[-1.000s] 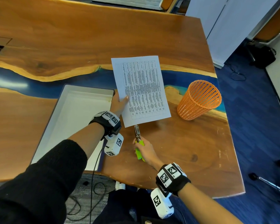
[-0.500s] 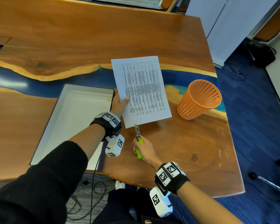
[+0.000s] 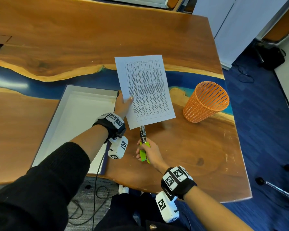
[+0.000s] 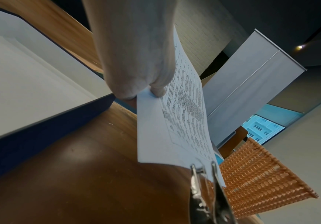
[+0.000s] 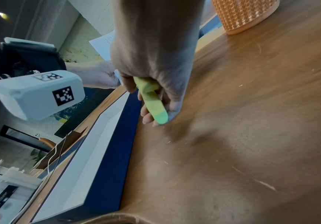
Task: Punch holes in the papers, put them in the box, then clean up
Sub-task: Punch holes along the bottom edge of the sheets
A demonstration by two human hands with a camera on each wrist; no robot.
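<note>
My left hand (image 3: 123,104) pinches a printed white paper (image 3: 145,90) by its left edge, thumb on top, holding it above the table. The same paper (image 4: 182,121) fills the middle of the left wrist view. My right hand (image 3: 148,152) grips the green handles of a metal hole punch (image 3: 143,139). The punch's metal head (image 4: 205,178) straddles the paper's near edge, close to its near left corner. In the right wrist view my fingers wrap round the green handle (image 5: 151,98). The open white box (image 3: 73,124) with dark blue sides lies left of the hands.
An orange mesh basket (image 3: 205,102) stands to the right of the paper on the wooden table (image 3: 190,147), which has a blue resin strip. The table's near edge is close to my right wrist. Blue carpet and cables lie beyond the right edge.
The paper has shifted slightly away and to the right over the punch head. My right hand has moved a little toward the paper with the punch.
</note>
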